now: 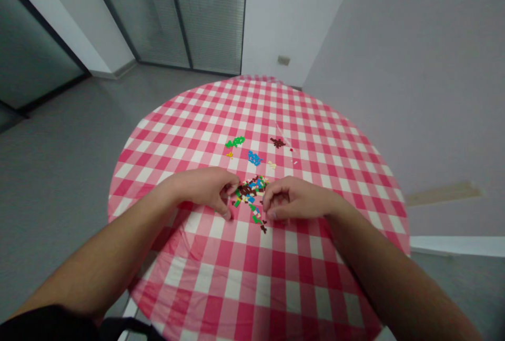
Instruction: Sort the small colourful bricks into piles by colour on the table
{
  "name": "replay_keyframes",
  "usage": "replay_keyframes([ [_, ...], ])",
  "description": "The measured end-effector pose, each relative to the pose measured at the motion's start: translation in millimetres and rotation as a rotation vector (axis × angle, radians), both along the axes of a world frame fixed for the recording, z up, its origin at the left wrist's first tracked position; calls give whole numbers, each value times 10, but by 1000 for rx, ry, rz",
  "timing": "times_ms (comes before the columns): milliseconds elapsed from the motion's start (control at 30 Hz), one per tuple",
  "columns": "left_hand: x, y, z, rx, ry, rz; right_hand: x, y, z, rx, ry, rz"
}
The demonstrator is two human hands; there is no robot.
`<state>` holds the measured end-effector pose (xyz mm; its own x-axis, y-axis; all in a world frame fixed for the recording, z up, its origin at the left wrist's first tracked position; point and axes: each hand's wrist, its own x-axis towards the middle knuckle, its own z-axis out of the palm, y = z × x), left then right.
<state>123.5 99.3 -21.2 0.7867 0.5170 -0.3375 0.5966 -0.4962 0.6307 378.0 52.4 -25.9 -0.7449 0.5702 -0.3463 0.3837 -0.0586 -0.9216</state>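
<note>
A mixed heap of tiny coloured pieces [250,193] lies on a round table with a red-and-white checked cloth [252,272]. My left hand [207,188] rests at the heap's left edge, fingers curled and pinched together at the pieces. My right hand [292,200] rests at the heap's right edge, fingers curled under in a pinch. What either pinch holds is too small to name. Farther back lie sorted little groups: green pieces [235,142], blue pieces [254,158], dark brown pieces [278,143], a yellow piece [229,154] and a pale piece [272,164].
A grey wall [414,67] stands close behind and to the right of the table. Grey floor [59,146] spreads to the left, with glass partitions and blinds [189,9] at the back. A dark object [118,328] shows at the bottom edge near my left arm.
</note>
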Motion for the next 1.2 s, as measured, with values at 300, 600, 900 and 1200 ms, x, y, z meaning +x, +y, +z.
replay_keyframes([
  [300,21,-22,-32,75,119,-29,-139,-14,-100,-82,154,5],
  [600,40,25,-42,91,5,26,-42,79,-88,92,90,-410],
  [900,-21,-12,35,97,199,25,-58,144,-296,128,60,-392],
  [1200,69,-10,-27,207,98,50,-153,-50,-65,-177,228,68],
])
